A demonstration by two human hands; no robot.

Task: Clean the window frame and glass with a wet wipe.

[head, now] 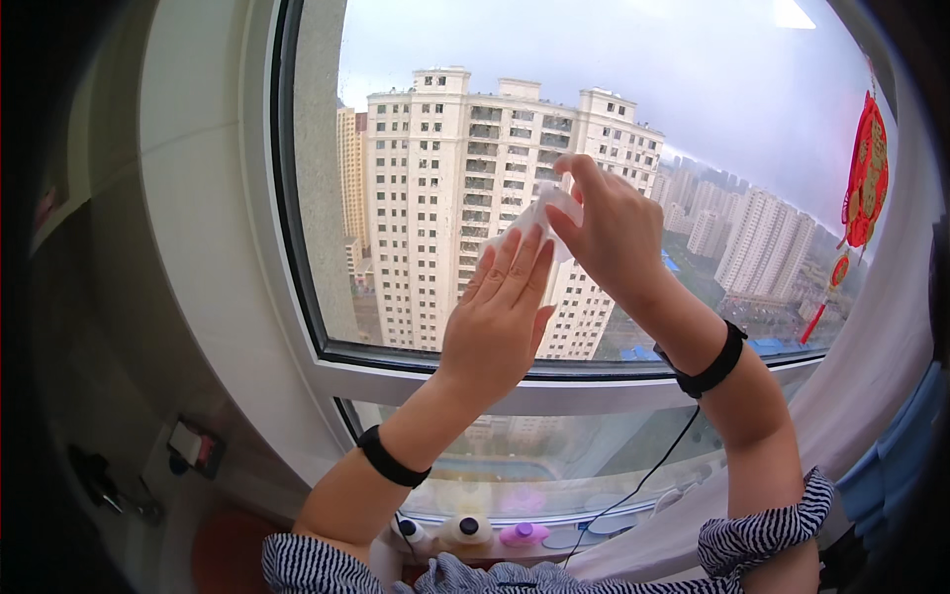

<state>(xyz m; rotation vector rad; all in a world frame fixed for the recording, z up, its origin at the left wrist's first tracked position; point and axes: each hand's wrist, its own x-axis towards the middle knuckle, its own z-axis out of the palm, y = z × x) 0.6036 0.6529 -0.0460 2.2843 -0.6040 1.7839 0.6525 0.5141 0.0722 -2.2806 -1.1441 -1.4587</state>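
Both of my hands are raised before a large window pane (430,223) in a pale frame with a dark seal. My left hand (497,304) lies flat, its fingers over a thin white cloth or wipe (536,215) that rests against or just before the glass. At the cloth's upper right, my right hand (608,215) is bent, thumb and forefinger spread around the cloth's edge; whether it pinches the cloth cannot be told. Spots or droplets show on the pane. Black bands circle both forearms, and a thin black cable hangs from the right one.
A red hanging ornament (866,174) with a tassel is at the right, beside a white curtain (853,386). Below the lower pane, a sill holds a white bottle (466,530), a pink bottle (524,534) and slippers or similar flat items (612,524). A tap (122,501) is at lower left.
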